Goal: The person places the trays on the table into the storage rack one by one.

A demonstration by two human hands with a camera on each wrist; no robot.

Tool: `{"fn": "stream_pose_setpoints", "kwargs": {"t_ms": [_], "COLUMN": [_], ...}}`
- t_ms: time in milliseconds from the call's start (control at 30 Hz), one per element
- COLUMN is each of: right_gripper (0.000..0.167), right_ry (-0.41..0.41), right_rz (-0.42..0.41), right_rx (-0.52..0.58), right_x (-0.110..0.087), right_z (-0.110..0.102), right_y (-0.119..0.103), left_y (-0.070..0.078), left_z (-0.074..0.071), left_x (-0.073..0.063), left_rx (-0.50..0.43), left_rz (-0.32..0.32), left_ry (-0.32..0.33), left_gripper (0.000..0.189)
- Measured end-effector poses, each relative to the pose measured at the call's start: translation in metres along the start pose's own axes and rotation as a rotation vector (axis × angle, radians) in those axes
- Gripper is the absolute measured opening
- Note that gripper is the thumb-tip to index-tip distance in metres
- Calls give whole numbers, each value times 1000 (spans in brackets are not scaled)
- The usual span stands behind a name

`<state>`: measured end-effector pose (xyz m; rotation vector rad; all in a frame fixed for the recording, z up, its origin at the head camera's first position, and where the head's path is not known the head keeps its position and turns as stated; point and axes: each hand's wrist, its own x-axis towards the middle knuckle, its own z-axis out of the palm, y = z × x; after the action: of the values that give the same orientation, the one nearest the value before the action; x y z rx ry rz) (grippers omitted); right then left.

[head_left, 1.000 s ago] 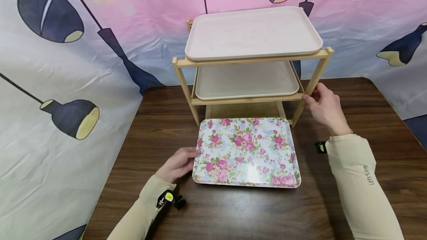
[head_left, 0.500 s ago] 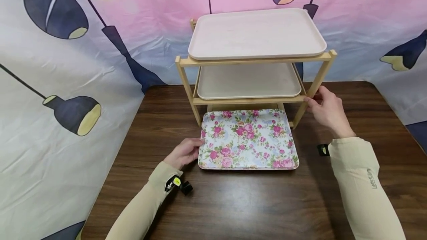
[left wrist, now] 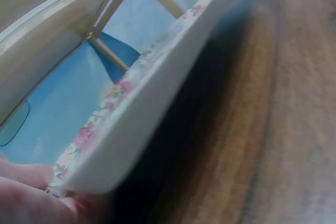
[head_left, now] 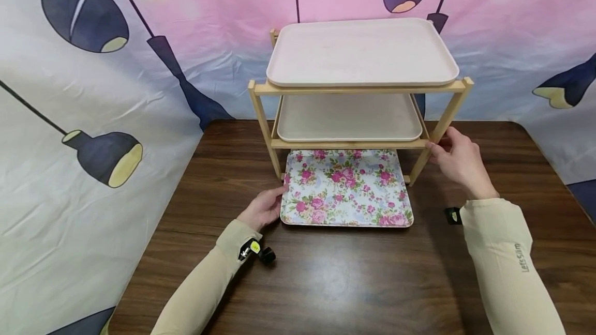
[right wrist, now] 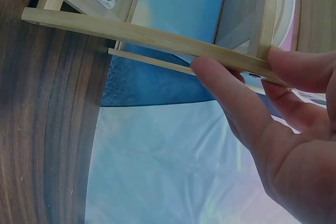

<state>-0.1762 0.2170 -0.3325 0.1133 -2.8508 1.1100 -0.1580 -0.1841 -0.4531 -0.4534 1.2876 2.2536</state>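
Note:
A white tray with pink roses (head_left: pixel 346 190) lies low in front, its far part under the middle shelf of a wooden rack (head_left: pixel 349 145). My left hand (head_left: pixel 264 207) pinches the tray's left edge between thumb and fingers. In the left wrist view, the tray's pale side (left wrist: pixel 147 114) stands off the dark tabletop with a shadow beneath. On the other side, my right hand (head_left: pixel 461 162) grips the rack's front right leg at middle-shelf height. The right wrist view shows the thumb and fingers on both sides of that wooden leg (right wrist: pixel 142 35).
A plain white tray (head_left: pixel 363 53) sits on the rack's top level, and another off-white tray (head_left: pixel 346 118) on the middle one. The rack stands at the back of a dark wood table (head_left: pixel 363 283). Behind hangs a printed cloth (head_left: pixel 223 25).
My left hand has pushed the floral tray away from me, farther in beneath the middle shelf. The right hand keeps its hold on the rack's leg. The head view has shifted slightly.

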Motion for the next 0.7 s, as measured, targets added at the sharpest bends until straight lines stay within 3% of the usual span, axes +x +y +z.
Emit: {"fn": "stream_pose_setpoints", "kwargs": {"t_ms": [167, 467, 700], "right_gripper": [41, 41, 40], "right_ry": [11, 11, 18], "right_rz": [-3, -5, -8], "right_rx": [0, 1, 7], "right_x": [-6, -7, -7], "right_z": [3, 4, 3], "right_y": [0, 1, 1], "left_y": [-5, -7, -8], "left_z": [4, 4, 4], "left_x": [-3, -13, -17], "left_rx": [72, 169, 154], "left_rz": [34, -102, -50], "left_ry": [2, -136, -127], "left_gripper": [42, 48, 52]}}
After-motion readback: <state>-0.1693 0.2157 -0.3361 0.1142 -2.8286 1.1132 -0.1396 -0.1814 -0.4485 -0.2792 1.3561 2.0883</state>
